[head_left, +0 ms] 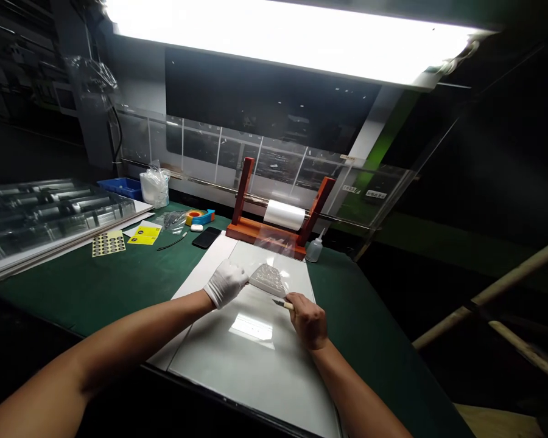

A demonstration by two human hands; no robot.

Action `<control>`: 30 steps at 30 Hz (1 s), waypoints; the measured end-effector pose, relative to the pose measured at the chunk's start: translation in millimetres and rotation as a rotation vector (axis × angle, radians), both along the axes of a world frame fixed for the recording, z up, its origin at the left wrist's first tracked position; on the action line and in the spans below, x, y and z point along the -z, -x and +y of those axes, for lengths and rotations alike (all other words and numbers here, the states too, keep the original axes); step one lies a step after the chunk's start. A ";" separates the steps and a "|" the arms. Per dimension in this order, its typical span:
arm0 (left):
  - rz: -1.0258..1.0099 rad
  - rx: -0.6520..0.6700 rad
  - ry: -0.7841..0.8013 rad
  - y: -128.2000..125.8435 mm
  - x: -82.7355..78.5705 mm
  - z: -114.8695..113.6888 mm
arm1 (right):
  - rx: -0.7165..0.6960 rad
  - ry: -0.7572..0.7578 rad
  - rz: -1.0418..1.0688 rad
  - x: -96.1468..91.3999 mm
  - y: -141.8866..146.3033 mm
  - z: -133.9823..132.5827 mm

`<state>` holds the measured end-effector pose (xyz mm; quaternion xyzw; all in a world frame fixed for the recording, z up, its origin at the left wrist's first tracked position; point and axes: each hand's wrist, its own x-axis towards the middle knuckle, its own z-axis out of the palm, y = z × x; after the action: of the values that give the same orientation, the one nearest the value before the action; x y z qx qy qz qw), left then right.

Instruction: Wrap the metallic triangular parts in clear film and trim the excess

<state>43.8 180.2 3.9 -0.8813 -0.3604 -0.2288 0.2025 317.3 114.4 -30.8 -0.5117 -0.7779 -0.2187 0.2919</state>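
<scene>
A trapezoid-shaped panel (268, 278) covered in wrinkled, bubbly clear film is over the glossy white board (251, 377). Whether it rests flat or is slightly raised I cannot tell. My left hand (227, 283), in a white glove, pinches the panel's left corner. My bare right hand (308, 317) grips a craft knife (283, 303) with a pale handle, its dark blade pointing left. The fingertips of that hand are at the panel's right corner. Behind the panel, a roll of clear film (285, 215) hangs on a red-brown wooden stand (256, 233), with a loose sheet hanging forward.
A squeeze bottle (314, 249) stands right of the stand. Left are a phone (206, 238), a tape dispenser (201, 217), yellow label sheets (144, 235), a blue bin (120, 187) and a tray of glassy pieces (50, 210). A bright lamp (292, 36) hangs overhead.
</scene>
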 end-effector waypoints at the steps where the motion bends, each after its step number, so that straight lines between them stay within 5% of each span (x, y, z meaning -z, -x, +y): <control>1: 0.003 0.008 -0.024 1.8 -1.2 -5.6 | -0.019 -0.013 0.000 -0.6 1.4 -6.6; 7: 0.018 0.043 -0.144 11.3 -0.4 -54.9 | -0.070 -0.052 0.034 -0.3 13.3 -56.1; 13: 0.031 0.100 -0.150 34.7 19.4 -144.1 | -0.157 0.057 0.064 2.1 21.8 -143.8; 18: -0.134 0.246 0.150 60.4 16.2 -207.2 | -0.408 0.334 0.353 -6.7 22.9 -205.6; 21: -0.341 0.306 0.449 65.3 -4.5 -211.8 | -0.418 0.493 0.617 -16.3 21.7 -209.2; 25: -0.660 0.341 0.858 54.9 -27.4 -188.3 | -0.225 0.657 0.865 -30.9 18.1 -185.4; 30: -0.790 0.381 1.147 35.0 -26.1 -145.4 | -0.155 0.753 0.914 -57.2 9.9 -145.4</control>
<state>8.8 34.8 30.0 -0.7478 -0.3103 -0.3365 -0.4808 307.4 -31.0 26.4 -0.5640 -0.6326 0.3365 0.4105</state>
